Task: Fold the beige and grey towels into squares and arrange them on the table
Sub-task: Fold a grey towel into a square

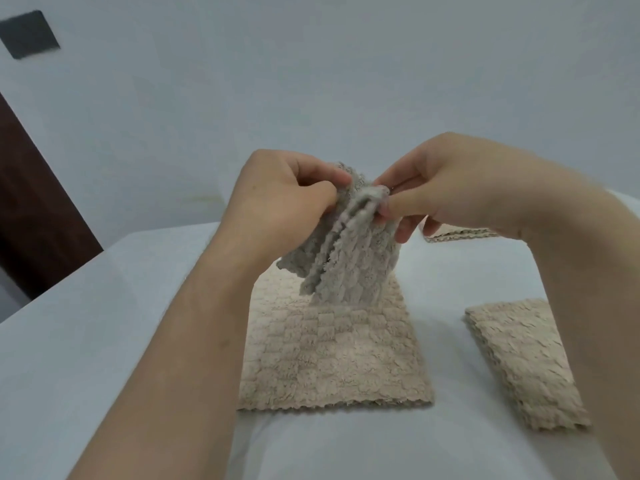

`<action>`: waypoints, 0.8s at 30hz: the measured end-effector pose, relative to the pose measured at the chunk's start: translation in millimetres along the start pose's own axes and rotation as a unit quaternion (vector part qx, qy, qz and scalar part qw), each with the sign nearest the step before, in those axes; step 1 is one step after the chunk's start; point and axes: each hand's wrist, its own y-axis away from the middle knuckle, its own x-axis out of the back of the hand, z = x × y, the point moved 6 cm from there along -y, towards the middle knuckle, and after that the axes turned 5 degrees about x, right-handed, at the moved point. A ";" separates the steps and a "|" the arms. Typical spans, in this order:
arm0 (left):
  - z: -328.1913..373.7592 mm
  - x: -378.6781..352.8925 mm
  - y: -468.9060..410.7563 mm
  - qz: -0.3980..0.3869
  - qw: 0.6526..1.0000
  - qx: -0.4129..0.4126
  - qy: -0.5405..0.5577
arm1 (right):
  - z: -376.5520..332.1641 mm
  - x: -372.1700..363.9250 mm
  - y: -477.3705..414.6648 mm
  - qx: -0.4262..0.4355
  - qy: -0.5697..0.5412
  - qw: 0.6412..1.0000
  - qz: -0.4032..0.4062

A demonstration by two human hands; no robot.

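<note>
Both hands are raised over the white bench [104, 341], working one grey towel [346, 268] in mid-air. Left hand [277, 199]: grip clamped on the towel's upper left edge, thumb and curled fingers pinching the cloth. Right hand [450, 181]: grip clamped on the top corner, thumb and forefinger pinching the layered edge, other fingers curled behind. The grey towel hangs down from the two hands in several bunched layers, and its lower end is just above the cloth below or brushing it; cannot tell which.

Directly beneath lies a flat beige towel [332, 358], spread open on the bench with its zigzag near edge toward the person. To its right, apart from it, sits a folded beige towel [523, 358], layers stacked, partly hidden by the right forearm. Farther back on the right, a far beige towel [460, 233] peeks out under the right hand, also folded and lying on the bench.

Background: pale wall [311, 64], a dark square [29, 34] on it upper left, and a brown panel [34, 220] at the left edge. Slight blur throughout.
</note>
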 end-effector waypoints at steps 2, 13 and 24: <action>3.3 -3.5 1.2 -0.014 1.000 -0.023 0.005 | -1.8 3.4 0.8 0.005 0.036 0.999 0.016; 10.4 -6.5 4.5 -0.020 0.997 -0.074 0.012 | -9.6 9.5 3.7 0.028 0.065 0.995 0.074; 11.1 -3.3 -2.1 0.028 0.992 -0.119 -0.021 | 4.1 2.9 -0.1 -0.036 0.152 0.987 0.038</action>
